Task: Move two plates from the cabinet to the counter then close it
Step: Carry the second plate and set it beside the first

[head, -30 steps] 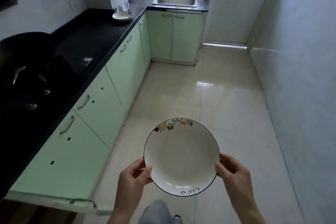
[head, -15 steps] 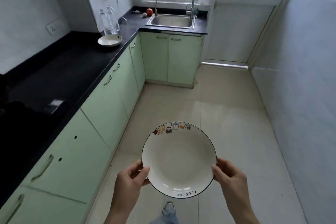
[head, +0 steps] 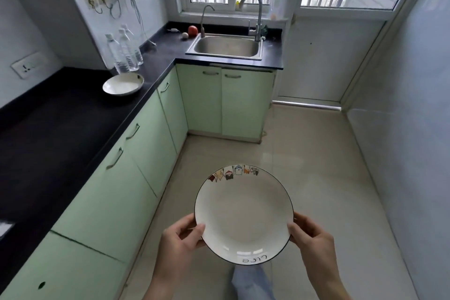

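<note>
I hold a white plate (head: 243, 214) with a dark rim and small coloured drawings along its far edge, level above the floor. My left hand (head: 179, 238) grips its left rim and my right hand (head: 309, 238) grips its right rim. A second white plate (head: 123, 84) lies on the black counter (head: 60, 124) to the left, in front of the bottles. Pale green lower cabinets (head: 136, 170) run under the counter, their doors closed in this view.
Clear water bottles (head: 124, 52) stand by the wall behind the counter plate. A steel sink (head: 226, 46) with two taps sits under the window, a red fruit (head: 192, 30) beside it. Tiled floor (head: 316, 165) stretches ahead; a white wall closes the right side.
The view has moved forward along the counter and tilted up; the stove has left the frame and the sink and counter plate are nearer. Both hands keep the plate.
</note>
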